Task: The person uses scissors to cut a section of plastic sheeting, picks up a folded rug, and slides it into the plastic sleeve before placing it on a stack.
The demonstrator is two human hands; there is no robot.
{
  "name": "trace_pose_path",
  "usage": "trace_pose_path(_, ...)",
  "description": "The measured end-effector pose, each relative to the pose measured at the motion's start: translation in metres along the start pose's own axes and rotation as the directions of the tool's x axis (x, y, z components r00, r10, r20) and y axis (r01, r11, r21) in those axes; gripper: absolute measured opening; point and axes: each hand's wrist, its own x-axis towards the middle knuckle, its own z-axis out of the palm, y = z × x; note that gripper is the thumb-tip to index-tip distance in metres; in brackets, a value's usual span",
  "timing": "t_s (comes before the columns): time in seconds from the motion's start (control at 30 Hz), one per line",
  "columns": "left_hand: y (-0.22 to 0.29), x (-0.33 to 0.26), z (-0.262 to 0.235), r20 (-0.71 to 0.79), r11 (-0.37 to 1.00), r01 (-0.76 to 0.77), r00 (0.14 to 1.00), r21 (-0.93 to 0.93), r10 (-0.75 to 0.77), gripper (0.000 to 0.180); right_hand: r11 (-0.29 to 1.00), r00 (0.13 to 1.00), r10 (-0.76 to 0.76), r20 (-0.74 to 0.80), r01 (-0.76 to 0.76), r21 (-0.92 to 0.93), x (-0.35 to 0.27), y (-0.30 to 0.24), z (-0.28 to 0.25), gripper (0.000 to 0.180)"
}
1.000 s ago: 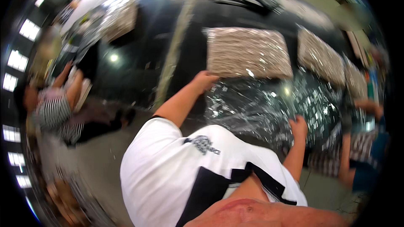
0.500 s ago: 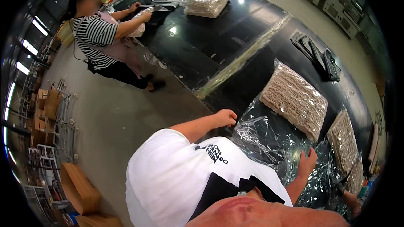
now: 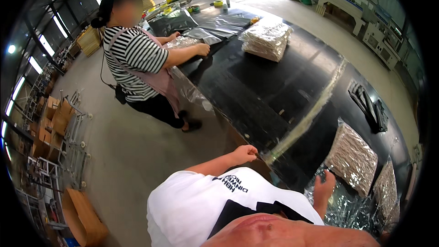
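My left hand [image 3: 244,154] is beside the near table edge, its fingers curled together with nothing visible in them. My right hand [image 3: 324,185] is lifted, thumb and fingers apart, over loose clear plastic film [image 3: 340,206]. Just beyond it lies a flat pack of beige, knobbly textile [image 3: 353,158] in a clear bag, apart from the fingers. A second wrapped beige pack [image 3: 386,187] is farther right, partly cut off by the dark rim of the picture.
On the black table [image 3: 256,89], a yellowish tape strip [image 3: 311,110] runs across. Folded black plastic [image 3: 368,107] lies at right. Farther off is a stack of wrapped packs [image 3: 266,39]. A co-worker in a striped shirt [image 3: 135,59] handles a clear-wrapped pack [image 3: 183,42] at the far left edge.
My view has tilted up and swung left. The clear film no longer spreads between my hands; it lies bunched by my right hand. The co-worker's pack now lies lower, on the table.
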Motion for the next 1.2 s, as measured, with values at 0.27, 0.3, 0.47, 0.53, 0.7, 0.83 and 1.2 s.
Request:
trace_pose_path(0.27,0.01,-0.05,-0.149,-0.273,0.977,0.195,0.948,0.091,-0.164,0.038,0.983,0.934,-0.183,0.308,0.17,0.071,0.028,-0.121,0.18,0.058)
trace_pose_path(0.3,0.009,-0.055,-0.16,-0.298,0.972,0.211,0.939,0.104,-0.172,0.038,0.979,0.935,-0.2,0.292,0.2,0.032,0.03,-0.124,0.192,0.06)
trace_pose_path(0.47,-0.016,-0.065,-0.185,-0.406,0.95,0.309,0.874,0.037,-0.268,0.039,0.921,0.91,-0.325,0.258,0.366,-0.131,0.037,-0.115,0.23,0.07)
trace_pose_path(0.53,-0.007,-0.067,-0.184,-0.425,0.935,0.353,0.843,-0.022,-0.329,0.041,0.887,0.89,-0.413,0.192,0.441,-0.135,0.041,-0.113,0.228,0.065)
trace_pose_path(0.7,-0.01,-0.044,-0.187,-0.474,0.943,0.317,0.817,-0.105,-0.328,0.038,0.822,0.846,-0.534,-0.005,0.518,-0.236,0.043,-0.098,0.255,0.047)
trace_pose_path(0.83,0.017,0.023,-0.212,-0.414,0.984,0.176,0.897,0.022,-0.152,0.035,0.875,0.888,-0.459,-0.024,0.447,-0.187,0.061,-0.108,0.254,0.043)
trace_pose_path(1.2,0.231,0.445,-0.43,-0.349,0.622,-0.38,0.578,0.685,0.737,0.016,0.973,0.991,-0.129,0.03,0.132,-0.191,0.27,-0.195,0.326,0.06)
